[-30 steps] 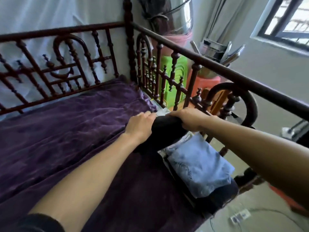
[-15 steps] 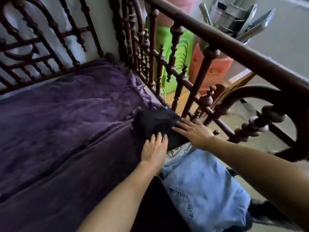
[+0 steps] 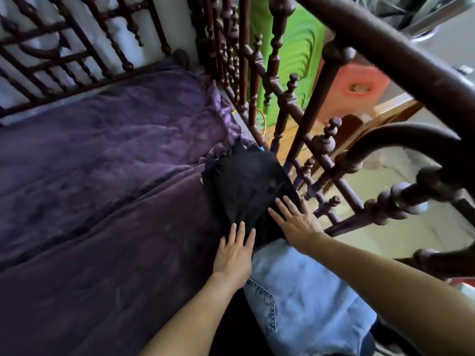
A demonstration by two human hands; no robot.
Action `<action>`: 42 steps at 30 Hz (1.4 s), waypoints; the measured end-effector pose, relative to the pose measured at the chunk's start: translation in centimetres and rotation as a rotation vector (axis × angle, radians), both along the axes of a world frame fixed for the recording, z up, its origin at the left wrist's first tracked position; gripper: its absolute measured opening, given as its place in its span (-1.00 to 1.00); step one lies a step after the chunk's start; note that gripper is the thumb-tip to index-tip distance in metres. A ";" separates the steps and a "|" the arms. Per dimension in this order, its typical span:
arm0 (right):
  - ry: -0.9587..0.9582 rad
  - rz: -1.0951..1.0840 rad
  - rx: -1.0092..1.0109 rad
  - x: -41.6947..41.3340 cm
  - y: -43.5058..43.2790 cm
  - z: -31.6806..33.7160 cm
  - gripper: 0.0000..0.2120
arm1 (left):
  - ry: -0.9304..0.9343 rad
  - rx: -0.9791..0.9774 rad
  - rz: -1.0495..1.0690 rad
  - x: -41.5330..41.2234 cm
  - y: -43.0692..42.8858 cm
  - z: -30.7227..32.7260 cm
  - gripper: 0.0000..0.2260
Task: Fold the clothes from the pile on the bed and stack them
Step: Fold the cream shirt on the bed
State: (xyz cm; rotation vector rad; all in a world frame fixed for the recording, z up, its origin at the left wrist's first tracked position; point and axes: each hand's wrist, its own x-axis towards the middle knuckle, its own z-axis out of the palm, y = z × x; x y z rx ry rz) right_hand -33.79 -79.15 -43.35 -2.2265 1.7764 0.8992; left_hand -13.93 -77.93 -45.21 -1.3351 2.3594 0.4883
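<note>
Both hands flat, fingers straight, grasping nothing: left hand [image 3: 234, 255] and right hand [image 3: 295, 222] press the folded black cloth garment [image 3: 246, 186], beside folded pale-blue denim jeans [image 3: 303, 291].

You have no writing, label, brand or number to read here. The black garment [image 3: 246, 191] and the blue jeans [image 3: 308, 291] show you only plain cloth and stitching.
</note>
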 end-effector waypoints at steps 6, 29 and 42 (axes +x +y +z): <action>-0.142 0.166 -0.007 3.3 1.1 4.9 -0.63 | 0.029 0.064 0.148 3.0 4.3 5.0 -0.64; -0.491 1.003 0.003 57.5 23.5 14.8 -0.69 | -0.187 -0.187 1.080 51.7 46.2 20.1 -0.71; -0.468 1.113 0.022 79.7 28.2 14.1 -0.71 | -0.207 -0.187 1.311 70.1 54.0 20.0 -0.78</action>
